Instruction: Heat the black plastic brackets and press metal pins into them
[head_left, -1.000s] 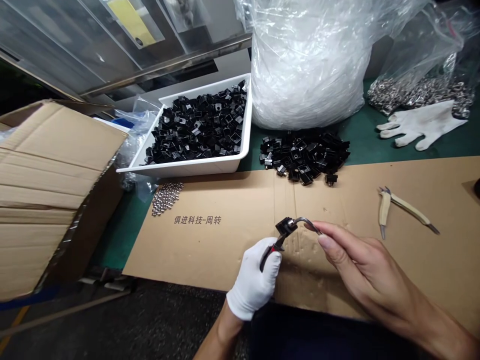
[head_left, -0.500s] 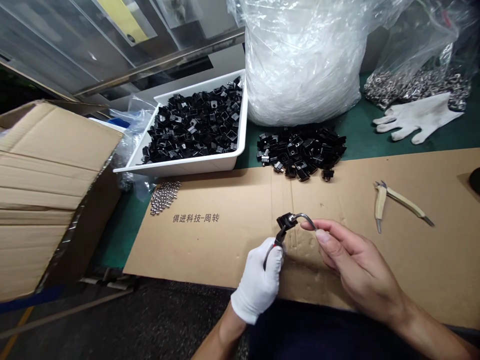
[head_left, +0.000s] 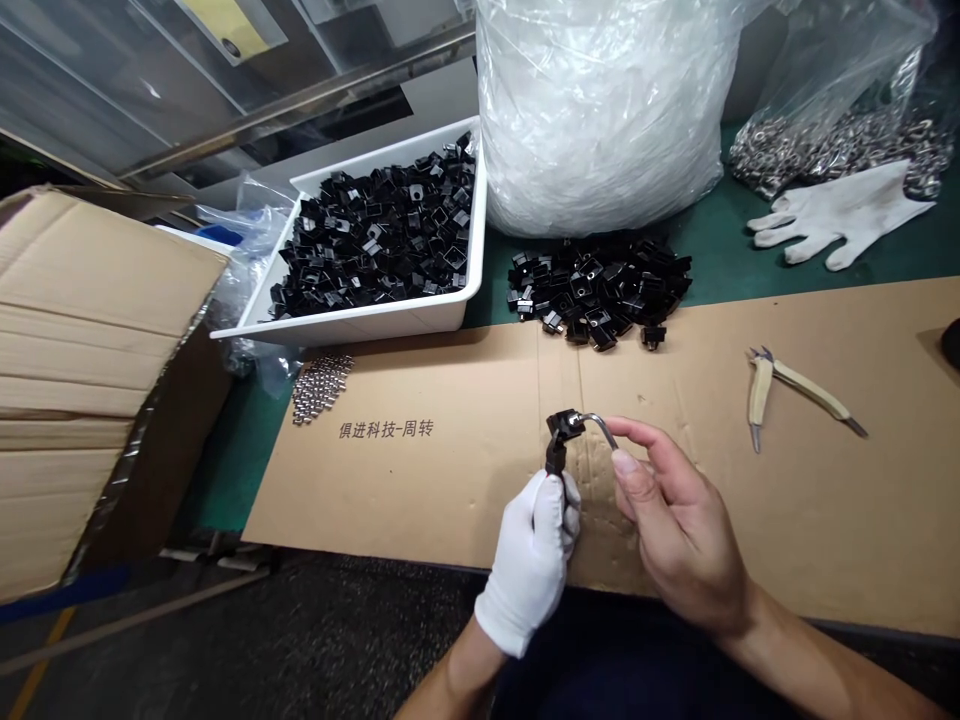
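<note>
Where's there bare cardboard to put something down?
Bare cardboard lies between the printed characters and gloved left hand, and between the cream-handled pliers and right forearm. The white tray and loose pile of black parts are crowded.

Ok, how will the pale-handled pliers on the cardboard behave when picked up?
The pliers may swing open or shut, since their handles lie splayed apart. They seem unlikely to roll, lying flat on the cardboard.

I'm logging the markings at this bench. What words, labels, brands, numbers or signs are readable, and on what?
"俱进科技-周转": dark print on the flat brown cardboard sheet, toward its left end.
Yellow sheet, top left: any writing is too blurred to read.
I can read no other text.
</note>
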